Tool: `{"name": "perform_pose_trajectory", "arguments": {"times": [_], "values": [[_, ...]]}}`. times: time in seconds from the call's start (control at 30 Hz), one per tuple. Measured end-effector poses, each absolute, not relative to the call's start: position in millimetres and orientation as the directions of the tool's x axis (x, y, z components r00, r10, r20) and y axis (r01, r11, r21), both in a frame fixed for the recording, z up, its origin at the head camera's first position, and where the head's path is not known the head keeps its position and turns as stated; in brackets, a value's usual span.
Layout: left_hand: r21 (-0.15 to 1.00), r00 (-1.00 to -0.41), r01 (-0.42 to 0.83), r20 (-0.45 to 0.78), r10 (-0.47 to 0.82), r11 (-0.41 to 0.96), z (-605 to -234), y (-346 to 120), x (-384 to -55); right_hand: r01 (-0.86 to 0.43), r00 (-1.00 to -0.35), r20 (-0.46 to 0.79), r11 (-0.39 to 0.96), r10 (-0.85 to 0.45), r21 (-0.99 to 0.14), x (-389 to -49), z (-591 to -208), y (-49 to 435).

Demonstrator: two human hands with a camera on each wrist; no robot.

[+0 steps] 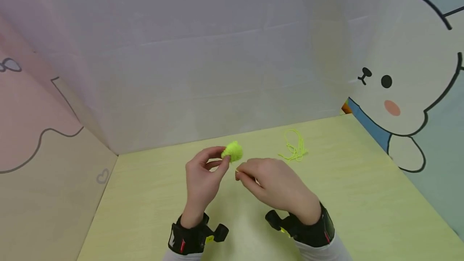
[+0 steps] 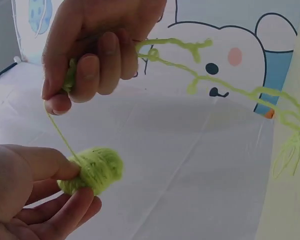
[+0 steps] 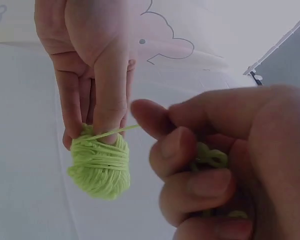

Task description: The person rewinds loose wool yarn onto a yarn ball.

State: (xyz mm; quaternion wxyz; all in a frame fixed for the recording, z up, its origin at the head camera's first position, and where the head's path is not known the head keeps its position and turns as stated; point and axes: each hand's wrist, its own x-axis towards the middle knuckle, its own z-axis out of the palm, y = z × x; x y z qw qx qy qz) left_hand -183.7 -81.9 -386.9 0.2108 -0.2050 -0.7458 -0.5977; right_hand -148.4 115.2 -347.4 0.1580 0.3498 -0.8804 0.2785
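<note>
A small neon yellow-green ball of yarn (image 1: 233, 151) is pinched between the thumb and fingers of my left hand (image 1: 206, 178), above the table. In the right wrist view the wound strands of the yarn ball (image 3: 101, 167) show wrapped across its middle. One taut strand (image 2: 61, 131) runs from the ball up to my right hand (image 1: 273, 180), which pinches it between thumb and forefinger. Loops of slack yarn (image 3: 211, 156) are tucked inside the right hand's curled fingers. From that hand, loose yarn (image 2: 222, 80) trails off in the left wrist view.
A loose tangle of the same yarn (image 1: 298, 148) lies on the pale wooden table (image 1: 145, 208), beyond the right hand. White sheeting (image 1: 217, 71) stands behind the table, with cartoon-printed panels (image 1: 406, 92) at the sides.
</note>
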Motion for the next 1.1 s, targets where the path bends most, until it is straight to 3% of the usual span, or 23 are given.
{"name": "perform_pose_trajectory", "arguments": {"times": [0.23, 0.5, 0.7, 0.83, 0.93, 1.1], "values": [[0.749, -0.769, 0.633, 0.582, 0.265, 0.193, -383.8, -79.7, -178.6, -0.699, -0.648, 0.669, 0.632, -0.364, -0.334, -158.6, -346.8, 125.1], [0.824, -0.769, 0.567, 0.528, 0.362, 0.003, -372.8, -82.5, -169.7, -0.655, -0.721, 0.610, 0.610, -0.328, -0.446, -171.6, -350.3, 135.3], [0.908, -0.876, 0.401, 0.419, 0.239, -0.121, -368.8, -85.8, -169.1, -0.549, -0.835, 0.346, 0.680, -0.427, -0.486, -174.6, -356.7, 133.9], [0.921, -0.929, 0.354, 0.367, 0.057, -0.163, -370.4, -86.3, -174.0, -0.546, -0.824, 0.180, 0.669, -0.537, -0.505, -168.3, -357.0, 127.9], [0.905, -0.909, 0.418, 0.416, -0.040, -0.080, -373.7, -86.0, -177.8, -0.585, -0.784, 0.166, 0.622, -0.598, -0.521, -160.7, -354.1, 123.4], [0.844, -0.841, 0.532, 0.535, -0.076, 0.061, -378.0, -82.4, -181.6, -0.643, -0.748, 0.247, 0.581, -0.616, -0.498, -150.9, -347.4, 120.9]]}}
